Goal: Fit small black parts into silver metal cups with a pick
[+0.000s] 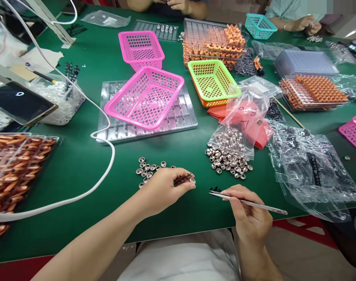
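My right hand grips metal tweezers like a pen, their tips pointing left. Small black parts lie on the green table by the tips; whether the tips touch them I cannot tell. Closed around a thin black plastic strip is my left hand, with a small silver metal cup at its fingertips. Beside that hand lie several loose silver metal cups, some hidden behind it. A larger heap of such cups spills from a clear bag to the right.
Ahead, a pink basket sits tilted on a clear tray. A green basket stands near trays of orange parts. Crumpled plastic bags cover the right side. A white cable loops across the left. Other people's hands are at the far edge.
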Tool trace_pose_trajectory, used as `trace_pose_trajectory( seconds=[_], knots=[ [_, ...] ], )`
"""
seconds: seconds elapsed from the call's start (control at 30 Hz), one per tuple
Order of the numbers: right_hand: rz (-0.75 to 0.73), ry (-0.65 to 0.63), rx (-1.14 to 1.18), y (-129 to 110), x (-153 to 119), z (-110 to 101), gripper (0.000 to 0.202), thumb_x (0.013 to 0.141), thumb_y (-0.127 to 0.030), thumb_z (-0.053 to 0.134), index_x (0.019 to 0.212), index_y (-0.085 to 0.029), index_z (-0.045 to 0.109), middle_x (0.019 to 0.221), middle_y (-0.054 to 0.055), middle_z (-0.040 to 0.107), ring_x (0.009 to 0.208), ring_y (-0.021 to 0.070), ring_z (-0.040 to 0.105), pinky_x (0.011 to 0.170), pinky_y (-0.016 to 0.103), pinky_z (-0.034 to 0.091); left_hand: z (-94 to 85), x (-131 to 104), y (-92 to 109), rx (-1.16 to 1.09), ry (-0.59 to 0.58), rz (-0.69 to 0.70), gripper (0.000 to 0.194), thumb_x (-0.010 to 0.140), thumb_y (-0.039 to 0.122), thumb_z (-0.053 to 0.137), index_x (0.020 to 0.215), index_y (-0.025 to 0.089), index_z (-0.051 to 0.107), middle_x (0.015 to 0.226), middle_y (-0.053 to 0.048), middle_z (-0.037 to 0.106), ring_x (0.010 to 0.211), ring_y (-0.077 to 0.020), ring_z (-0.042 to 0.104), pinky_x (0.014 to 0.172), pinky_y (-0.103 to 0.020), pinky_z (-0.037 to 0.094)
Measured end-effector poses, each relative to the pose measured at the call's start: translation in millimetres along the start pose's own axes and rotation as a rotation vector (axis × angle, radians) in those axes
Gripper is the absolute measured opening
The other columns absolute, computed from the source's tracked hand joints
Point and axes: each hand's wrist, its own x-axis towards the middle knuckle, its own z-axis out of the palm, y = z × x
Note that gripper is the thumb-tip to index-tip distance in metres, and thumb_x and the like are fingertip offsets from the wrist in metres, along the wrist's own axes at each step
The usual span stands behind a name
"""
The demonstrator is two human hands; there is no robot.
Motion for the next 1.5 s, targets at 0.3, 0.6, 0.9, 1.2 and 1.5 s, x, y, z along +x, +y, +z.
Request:
trace_pose_trajectory(
  seconds=[0.3,0.6,0.9,1.2,1.5],
  knots=[
    [-0.004,-0.028,-0.006,1.2,-0.5,-4.0,0.015,0.089,-0.011,0.063,0.097,-0.021,0.071,0.082,0.005,0.074,0.076,0.0204,0.07,0.065,0.036,0.059,-14.0,-1.3,-10.4,0.483,-0.004,-0.029,0.031,0.094,0.034,0.05,0.103,0.022,0.077,0.1,-0.009,0.08,0.091,-0.0298,0.073,0.075,-0.033,0.052],
    [0.018,0.079,-0.087,2.5,0.8,-11.3,0.007,0.089,-0.016,0.065,0.093,-0.02,0.07,0.081,0.005,0.073,0.076,0.0203,0.069,0.064,0.036,0.06,-23.8,2.3,-13.3,0.75,0.128,-0.174,0.044,0.095,0.028,0.043,0.129,0.016,0.067,0.116,-0.014,0.076,0.098,-0.0342,0.073,0.076,-0.037,0.053],
    [0.091,0.189,-0.245,8.1,7.7,-22.4,0.011,0.088,-0.023,0.07,0.098,-0.021,0.073,0.092,0.004,0.074,0.077,0.018,0.07,0.071,0.033,0.061,-3.1,-6.4,2.1,0.251,0.016,-0.007,0.05,0.095,0.042,0.049,0.139,0.019,0.05,0.099,-0.007,0.072,0.085,-0.0246,0.068,0.075,-0.033,0.051],
    [0.003,0.085,0.035,-4.2,7.0,-3.6,0.014,0.089,-0.011,0.064,0.097,-0.02,0.07,0.086,0.004,0.073,0.076,0.0181,0.069,0.063,0.032,0.058,18.2,-5.2,6.3,0.031,-0.276,0.025,0.025,0.103,0.038,0.03,0.099,0.022,0.048,0.083,-0.002,0.058,0.076,-0.0204,0.052,0.065,-0.031,0.042],
    [0.012,-0.046,0.03,-9.0,8.0,-0.7,0.02,0.089,-0.007,0.063,0.1,-0.022,0.071,0.086,0.003,0.073,0.081,0.0203,0.07,0.07,0.035,0.059,25.6,-1.9,2.1,-0.023,-0.268,0.039,0.02,0.099,0.035,0.046,0.097,0.022,0.061,0.085,0.0,0.062,0.074,-0.0168,0.052,0.065,-0.028,0.04]
  ],
)
